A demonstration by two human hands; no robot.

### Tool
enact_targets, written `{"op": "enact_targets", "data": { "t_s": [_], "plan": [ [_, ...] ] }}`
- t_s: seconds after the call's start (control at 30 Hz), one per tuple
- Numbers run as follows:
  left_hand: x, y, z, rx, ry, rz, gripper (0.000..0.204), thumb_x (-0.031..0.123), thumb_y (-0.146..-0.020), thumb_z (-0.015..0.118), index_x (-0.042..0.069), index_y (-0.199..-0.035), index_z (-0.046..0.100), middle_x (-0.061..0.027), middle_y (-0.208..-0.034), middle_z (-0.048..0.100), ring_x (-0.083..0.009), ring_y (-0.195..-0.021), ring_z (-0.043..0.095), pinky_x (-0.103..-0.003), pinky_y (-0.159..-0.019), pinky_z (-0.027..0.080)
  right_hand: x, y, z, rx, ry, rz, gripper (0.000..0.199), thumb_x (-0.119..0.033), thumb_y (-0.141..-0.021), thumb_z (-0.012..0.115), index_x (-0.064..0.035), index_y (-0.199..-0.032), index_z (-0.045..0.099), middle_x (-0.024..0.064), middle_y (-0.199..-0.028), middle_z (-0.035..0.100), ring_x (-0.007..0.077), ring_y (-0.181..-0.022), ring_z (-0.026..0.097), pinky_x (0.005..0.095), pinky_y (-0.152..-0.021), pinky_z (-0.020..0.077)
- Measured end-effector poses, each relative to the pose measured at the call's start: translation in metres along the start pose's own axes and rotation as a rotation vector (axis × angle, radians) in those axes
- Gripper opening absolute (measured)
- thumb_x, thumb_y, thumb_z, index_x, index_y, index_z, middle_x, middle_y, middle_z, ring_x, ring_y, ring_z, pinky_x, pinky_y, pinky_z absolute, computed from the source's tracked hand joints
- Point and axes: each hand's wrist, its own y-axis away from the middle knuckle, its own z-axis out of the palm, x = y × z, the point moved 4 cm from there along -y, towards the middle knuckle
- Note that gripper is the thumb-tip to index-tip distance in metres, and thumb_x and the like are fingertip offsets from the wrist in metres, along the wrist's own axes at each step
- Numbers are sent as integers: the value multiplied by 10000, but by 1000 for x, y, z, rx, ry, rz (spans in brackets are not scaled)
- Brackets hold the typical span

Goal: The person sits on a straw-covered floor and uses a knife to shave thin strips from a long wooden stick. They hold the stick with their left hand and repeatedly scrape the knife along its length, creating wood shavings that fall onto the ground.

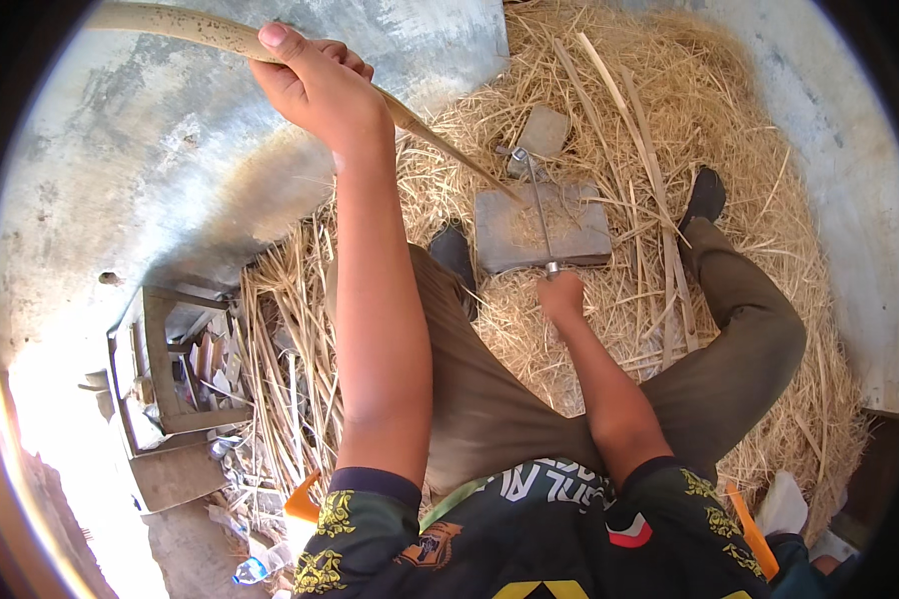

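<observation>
One head-worn fisheye view looks steeply down, close over the seated person's arms and lap

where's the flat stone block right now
In the head view the flat stone block lies right of centre on the straw, between the person's two shoes, just beyond the right hand, under the metal tool and the cane's tip.
</observation>
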Motion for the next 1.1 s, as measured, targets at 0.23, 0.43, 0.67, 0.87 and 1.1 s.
{"op": "enact_targets", "data": {
  "t_s": [0.23, 0.43, 0.67, 0.87, 1.1],
  "plan": [
    [-3, -2, -13, 88, -33, -4, 415, 490, -1068, 396, 97, -957, 323, -10, -687, 362, -92, -548, 340, -277, -474, 313, -67, 13, -56, 62, -293, -199, 306, -242, -831, 666, 63, -849, 678, 259, -785, 693, 426, -786, 696, 470, -736, 528],
    [2, 1, -9, 81, 11, -22, 434, 492, -1064, 425, 88, -940, 326, -7, -692, 360, -88, -547, 333, -266, -464, 298, -1, -4, 13, -131, -115, -65, 300, -230, -834, 652, 68, -821, 683, 261, -775, 687, 403, -780, 699, 467, -725, 524],
    [-2, -2, -8, 116, 12, 46, 472, 548, -1036, 478, 93, -957, 377, 10, -576, 362, -61, -455, 327, -240, -401, 288, -76, 15, -35, -80, -39, -353, 298, -220, -795, 669, 76, -808, 688, 276, -724, 667, 430, -707, 682, 479, -665, 524],
    [14, 16, -16, 170, -91, 79, 384, 449, -1079, 406, 78, -1005, 341, -22, -639, 399, -114, -528, 345, -295, -467, 318, -151, 69, -64, -162, -192, -381, 285, -208, -856, 631, 69, -818, 685, 248, -703, 666, 380, -691, 696, 464, -636, 517],
    [20, 32, -10, 143, -78, 59, 419, 496, -1070, 415, 91, -1012, 323, -4, -604, 364, -97, -501, 318, -274, -451, 292, -58, 22, -26, -212, -110, -127, 264, -184, -864, 625, 73, -889, 684, 252, -762, 686, 387, -707, 693, 473, -645, 523]
  ]
}}
